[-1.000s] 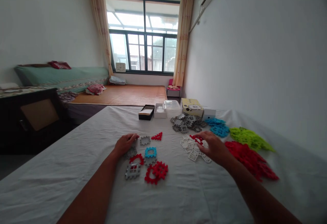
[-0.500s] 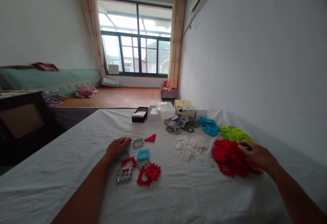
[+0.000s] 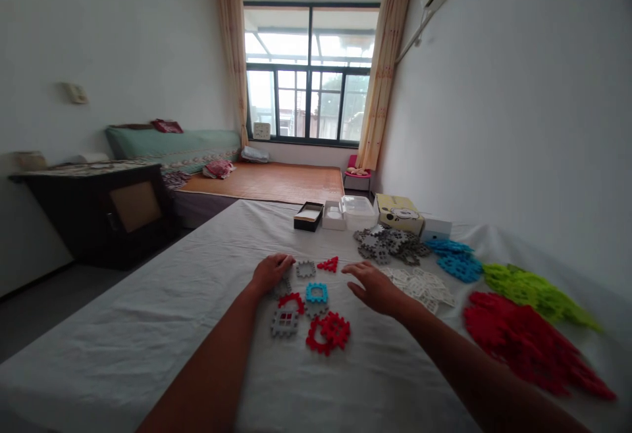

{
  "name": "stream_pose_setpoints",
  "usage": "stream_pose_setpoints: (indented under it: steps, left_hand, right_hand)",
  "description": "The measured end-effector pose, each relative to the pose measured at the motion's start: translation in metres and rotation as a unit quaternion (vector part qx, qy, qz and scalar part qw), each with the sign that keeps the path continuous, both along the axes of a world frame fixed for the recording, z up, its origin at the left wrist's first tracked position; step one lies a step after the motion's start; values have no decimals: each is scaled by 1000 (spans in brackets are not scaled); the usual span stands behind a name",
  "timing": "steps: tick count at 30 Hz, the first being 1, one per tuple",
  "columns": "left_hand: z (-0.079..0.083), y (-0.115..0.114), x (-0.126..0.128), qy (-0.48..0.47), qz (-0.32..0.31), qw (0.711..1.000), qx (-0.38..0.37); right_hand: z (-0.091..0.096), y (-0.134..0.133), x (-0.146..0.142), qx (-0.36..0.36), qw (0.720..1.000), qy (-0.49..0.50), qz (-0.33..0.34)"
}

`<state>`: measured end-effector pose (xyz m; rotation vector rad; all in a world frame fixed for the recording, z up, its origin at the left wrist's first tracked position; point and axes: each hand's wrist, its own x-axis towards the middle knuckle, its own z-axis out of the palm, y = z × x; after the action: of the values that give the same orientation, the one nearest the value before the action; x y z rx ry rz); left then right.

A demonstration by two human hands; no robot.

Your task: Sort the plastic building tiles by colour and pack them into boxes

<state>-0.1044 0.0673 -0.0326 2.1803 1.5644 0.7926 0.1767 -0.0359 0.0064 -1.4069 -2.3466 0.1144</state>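
Note:
My left hand rests on the cloth-covered table at the left of a small group of toothed plastic building pieces. Its fingers are curled together, partly over a grey piece; what they grip, if anything, is hidden. Beside its fingertips lies a grey square frame, with a red triangle piece to the right. My right hand hovers right of the triangle, thumb and fingers apart, holding nothing visible. Nearer to me are a blue square frame, a grey window piece and a red gear-edged piece.
Right of my right hand spread piles of white pieces, red pieces, lime pieces, blue pieces and grey pieces. Behind them stand a black box, a clear plastic container and a yellow box.
My right hand has left the red pile and moved left to near the red triangle, its fingers now spread. The view has swung left. My left hand stays by the grey pieces.

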Motion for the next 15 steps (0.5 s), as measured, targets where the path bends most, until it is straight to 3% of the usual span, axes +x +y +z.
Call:
stream_pose_setpoints:
  steps: [3, 6, 10, 15]
  left_hand:
    - [2, -1, 0, -9, -5, 1000, -4]
    - [5, -2, 2, -18, -4, 1000, -12]
    - [4, 2, 3, -13, -1, 1000, -16]
    - [1, 6, 1, -7, -2, 1000, -6]
  right_hand:
    - [-20, 39, -26, -13, 999, -14, -36]
    - [-37, 60, -34, -27, 997, -21, -76]
    - [-46, 57, -29, -12, 997, -41, -58]
    - [-30, 36, -21, 19, 995, -56, -85]
